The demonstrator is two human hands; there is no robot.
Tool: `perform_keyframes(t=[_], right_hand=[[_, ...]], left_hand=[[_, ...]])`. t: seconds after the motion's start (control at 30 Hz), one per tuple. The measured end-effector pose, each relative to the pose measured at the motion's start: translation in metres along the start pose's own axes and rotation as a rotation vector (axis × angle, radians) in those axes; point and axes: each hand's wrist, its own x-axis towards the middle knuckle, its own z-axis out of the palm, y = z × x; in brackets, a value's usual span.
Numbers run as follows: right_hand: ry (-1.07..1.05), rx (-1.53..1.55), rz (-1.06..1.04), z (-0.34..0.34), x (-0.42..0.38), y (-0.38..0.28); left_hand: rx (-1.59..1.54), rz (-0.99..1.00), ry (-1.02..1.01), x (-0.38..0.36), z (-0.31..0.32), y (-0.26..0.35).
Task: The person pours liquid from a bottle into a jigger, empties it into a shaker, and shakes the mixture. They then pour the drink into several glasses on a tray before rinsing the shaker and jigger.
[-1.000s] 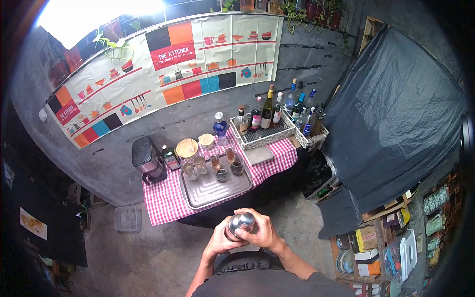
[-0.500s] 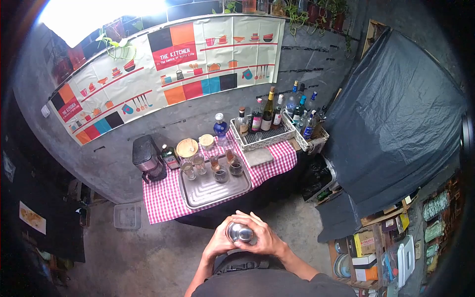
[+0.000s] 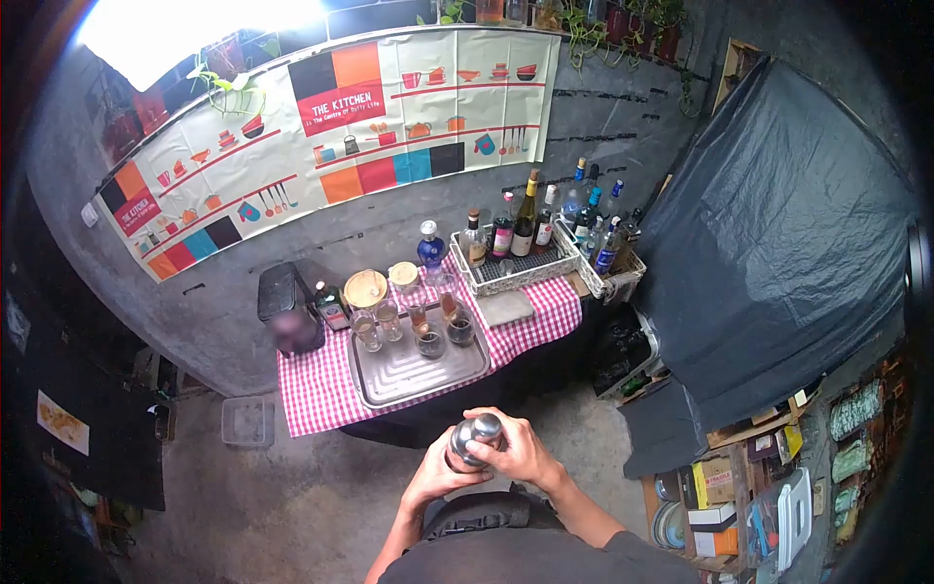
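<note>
A steel cocktail shaker (image 3: 473, 434) is held between both hands in front of my body, its domed cap tipped up toward the right. My left hand (image 3: 438, 476) wraps round the lower body of the shaker. Across its upper part, my right hand (image 3: 522, 451) closes with the fingers round the top and the thumb near the cap. Beyond the hands, a metal tray (image 3: 420, 378) lies on the table with several glasses at its back, among them a round glass of dark liquid (image 3: 430, 344).
A red-checked cloth (image 3: 313, 394) covers the table. A coffee maker (image 3: 284, 297) and a dark bottle (image 3: 332, 306) stand at its left. Behind are a blue bottle (image 3: 430, 248) and a bottle-filled basket (image 3: 516, 278). A plastic bin (image 3: 247, 422) sits on the floor.
The shaker has tilted, so its cap now points up and right instead of toward me. My right hand has shifted round its top; the left still grips the body.
</note>
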Motion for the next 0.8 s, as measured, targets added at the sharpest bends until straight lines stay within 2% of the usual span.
perform_keyframes(t=[0.03,0.1,0.13,0.2,0.23,0.3,0.37,0.4,0.47,0.57,0.63,0.7,0.8], right_hand=[[0.000,-0.002,-0.005,0.002,0.000,0.005],[0.053,-0.046,-0.278,0.009,-0.006,0.018],[0.037,-0.267,-0.407,0.009,-0.006,0.017],[0.049,-0.266,-0.445,0.013,-0.003,0.015],[0.068,-0.265,-0.484,0.014,-0.001,0.014],[0.117,-0.188,-0.389,0.010,0.005,0.020],[0.107,-0.020,-0.244,0.010,0.003,0.024],[0.115,-0.113,-0.329,0.011,0.001,0.021],[0.089,-0.297,-0.477,0.011,-0.007,0.010],[0.102,-0.301,-0.579,0.013,-0.001,0.011],[0.119,-0.296,-0.528,0.013,0.003,0.017],[0.112,-0.063,-0.378,0.015,0.002,0.022],[0.075,-0.214,-0.490,0.016,-0.008,0.009]], left_hand=[[0.082,0.022,0.049,-0.001,-0.002,0.000],[0.208,0.118,0.109,-0.001,-0.009,-0.008],[0.160,0.137,0.100,0.001,-0.012,-0.014],[0.112,0.151,0.096,0.000,-0.011,-0.015],[0.027,0.086,0.066,-0.002,-0.006,-0.006],[-0.055,0.023,0.032,-0.002,-0.003,0.000],[0.128,0.061,0.110,0.000,-0.005,-0.001],[0.200,0.090,0.120,0.000,-0.011,-0.005],[0.115,0.137,0.092,0.000,-0.015,-0.014],[-0.018,0.067,0.039,-0.004,-0.005,-0.002],[-0.093,0.008,0.016,-0.006,-0.002,0.003],[0.103,0.011,0.063,-0.006,-0.007,0.000],[0.191,0.140,0.081,-0.006,-0.012,-0.003]])
